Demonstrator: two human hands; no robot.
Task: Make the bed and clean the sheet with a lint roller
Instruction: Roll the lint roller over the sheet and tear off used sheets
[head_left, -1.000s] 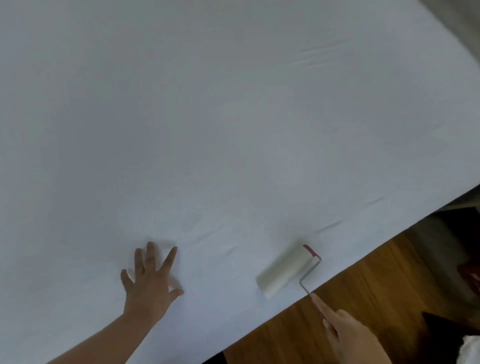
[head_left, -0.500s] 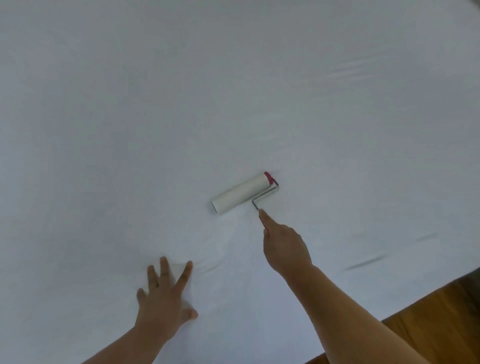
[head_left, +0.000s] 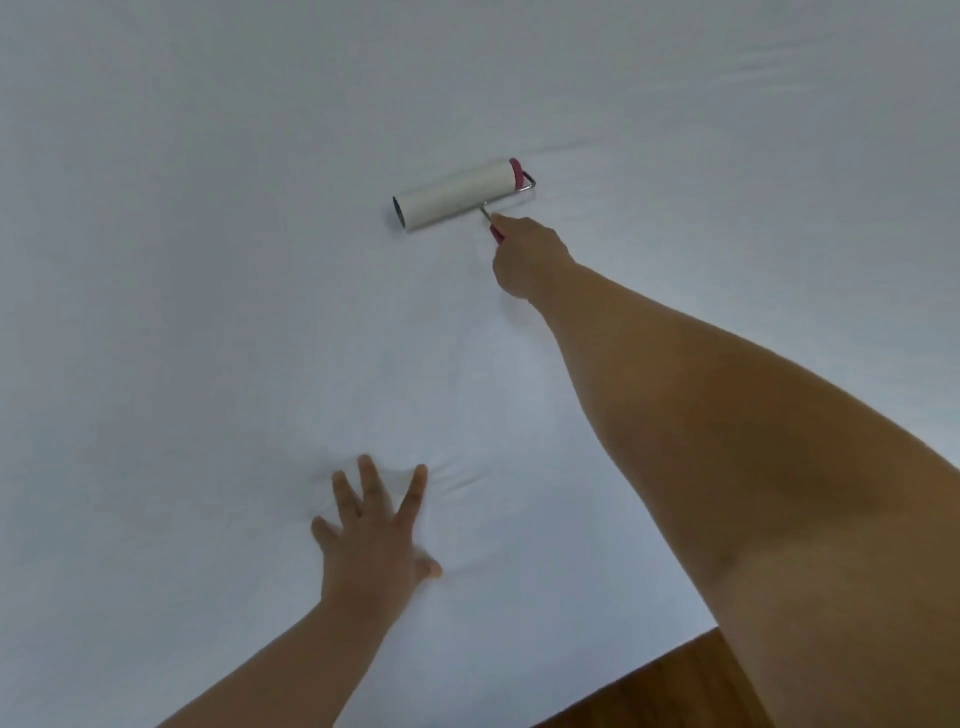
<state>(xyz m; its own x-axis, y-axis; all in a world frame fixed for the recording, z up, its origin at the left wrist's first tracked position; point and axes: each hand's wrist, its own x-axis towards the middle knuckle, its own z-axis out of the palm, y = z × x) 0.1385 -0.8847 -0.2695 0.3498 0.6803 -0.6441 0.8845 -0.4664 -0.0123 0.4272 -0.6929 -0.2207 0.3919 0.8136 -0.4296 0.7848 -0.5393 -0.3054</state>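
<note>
A white sheet covers the bed and fills almost the whole view. On it, far out from me, lies the lint roller, a white drum with a pink end cap and a wire frame. My right hand is shut on its pink handle, arm stretched out across the bed. My left hand presses flat on the sheet near the bed's front edge, fingers spread, with small creases around it.
A strip of brown wooden floor shows at the bottom right, past the bed's edge. Faint wrinkles run across the sheet at the top right.
My right hand has pushed the lint roller from the bed's near edge far out across the sheet. My left hand stays pressed on the sheet.
</note>
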